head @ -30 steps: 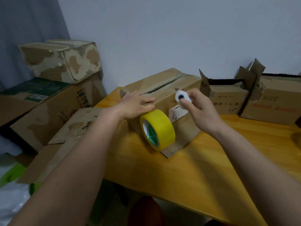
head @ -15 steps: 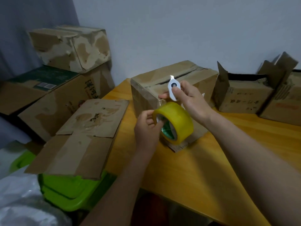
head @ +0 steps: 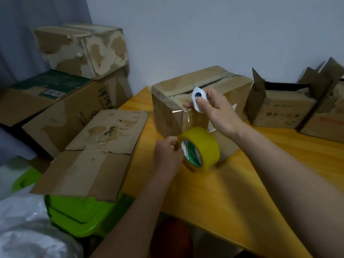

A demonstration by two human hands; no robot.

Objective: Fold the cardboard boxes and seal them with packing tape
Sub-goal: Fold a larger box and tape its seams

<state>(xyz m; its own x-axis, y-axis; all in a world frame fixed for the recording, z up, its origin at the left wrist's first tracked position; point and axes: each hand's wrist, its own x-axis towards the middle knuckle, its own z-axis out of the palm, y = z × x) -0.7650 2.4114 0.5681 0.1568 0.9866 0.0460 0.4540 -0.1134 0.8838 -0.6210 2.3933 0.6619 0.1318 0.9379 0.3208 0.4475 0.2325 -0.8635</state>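
Two hands work at the near left corner of a closed cardboard box (head: 186, 94) that sits on a yellow wooden table (head: 242, 192). The left hand (head: 167, 155) has its fingers curled around the rim of a yellow roll of tape (head: 201, 148), which stands on edge on the table just in front of the box. A clear strip of tape runs up from the roll over the box's front face toward the top edge. The right hand (head: 216, 108) pinches a small white cutter (head: 198, 98) between thumb and fingers, its tip pointing up, right at the box's top front edge; one fingertip presses the box just left of the cutter. Right of that hand, two open boxes (head: 279, 108) stand along the wall, with bare tabletop in front of them. Left of the left hand, past the table's edge, a flattened box (head: 96, 151) lies over a green bin (head: 80, 215). Farther left, more boxes (head: 80, 49) are stacked against the wall.
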